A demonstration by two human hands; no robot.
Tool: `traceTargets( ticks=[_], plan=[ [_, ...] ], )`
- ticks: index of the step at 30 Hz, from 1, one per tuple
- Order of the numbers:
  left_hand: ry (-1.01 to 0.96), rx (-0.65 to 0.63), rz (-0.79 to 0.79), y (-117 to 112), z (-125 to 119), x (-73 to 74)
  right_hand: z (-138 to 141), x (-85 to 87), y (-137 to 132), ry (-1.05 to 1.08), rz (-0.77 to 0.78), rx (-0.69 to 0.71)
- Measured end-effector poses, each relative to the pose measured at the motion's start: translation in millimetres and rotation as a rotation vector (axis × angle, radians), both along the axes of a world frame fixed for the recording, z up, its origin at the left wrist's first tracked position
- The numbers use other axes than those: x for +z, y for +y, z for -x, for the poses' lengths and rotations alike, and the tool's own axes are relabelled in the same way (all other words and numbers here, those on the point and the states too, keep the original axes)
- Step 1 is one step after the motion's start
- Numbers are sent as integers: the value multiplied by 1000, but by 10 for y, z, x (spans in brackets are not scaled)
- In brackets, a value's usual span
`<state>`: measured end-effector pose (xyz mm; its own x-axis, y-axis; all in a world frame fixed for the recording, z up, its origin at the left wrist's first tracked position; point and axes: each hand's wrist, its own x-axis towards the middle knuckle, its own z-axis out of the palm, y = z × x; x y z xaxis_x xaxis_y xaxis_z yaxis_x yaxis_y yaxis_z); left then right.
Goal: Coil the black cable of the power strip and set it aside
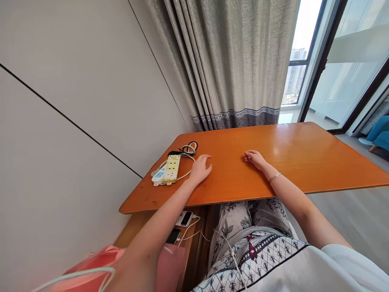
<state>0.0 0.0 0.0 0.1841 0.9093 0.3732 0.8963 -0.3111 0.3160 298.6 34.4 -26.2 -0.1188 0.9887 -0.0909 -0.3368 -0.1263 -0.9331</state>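
Two power strips lie side by side at centre-left of the frame, near the left edge of the orange worktop (304, 158): a yellow power strip (172, 169) with a cream face and rows of sockets, and a white power strip (158, 176) with blue sockets touching its left side, partly tucked under it. Their cables (189, 149), white, grey and black, sit coiled in a loose bundle just above the strips, with one white loop trailing around the right of the yellow one. Left hand (200, 167): palm down on the worktop, fingers loosely extended and slightly spread, holding nothing; it sits just right of the yellow strip, fingertips close to the cable loop, contact with the cable can't be confirmed. Right hand (254, 158): mid-frame, resting on bare worktop, fingers curled loosely inward, empty, well apart from the strips. One thin bracelet (275, 177) on the right wrist. Below the worktop edge, lower centre-left: two phones (186, 218) on a lower surface, with white cables running off.
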Motion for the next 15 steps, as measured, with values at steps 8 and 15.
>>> traceTargets(
  ticks=[8, 15],
  plan=[
    [114, 542, 42, 91, 773, 324, 2, 1, -2, -8, -14, 0],
    [44, 834, 362, 176, 1142, 384, 9, 24, -16, -21, -15, -6]
  ],
)
